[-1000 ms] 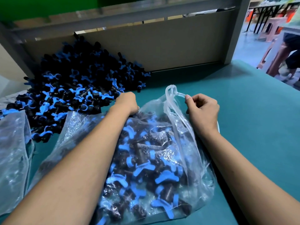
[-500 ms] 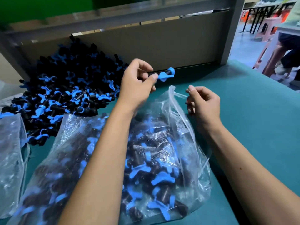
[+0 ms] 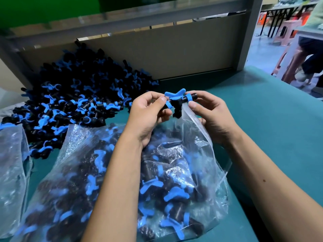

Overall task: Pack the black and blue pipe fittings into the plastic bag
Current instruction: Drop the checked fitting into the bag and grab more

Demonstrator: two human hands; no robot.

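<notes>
A: Both hands on one fitting (image 3: 176, 102), twelve o'clock of the plastic bag (image 3: 174, 180) on the worktop (image 3: 271, 137). Left hand (image 3: 148, 112) fingers pinch one end; right hand (image 3: 209, 114) fingers pinch the other, plus the bag's lip

B: Best to lift the lip wide, drop it in. Loose pile (image 3: 75, 102) waits at ten o'clock

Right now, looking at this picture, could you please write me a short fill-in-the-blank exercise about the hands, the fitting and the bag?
1. The fitting is held by ____ hands at once.
2. The loose pile of fittings lies to the ____ of the open bag.
3. The table surface is ____ in colour.
4. The right hand also pinches the bag's ____.

Missing words: both; left; green; edge
</notes>
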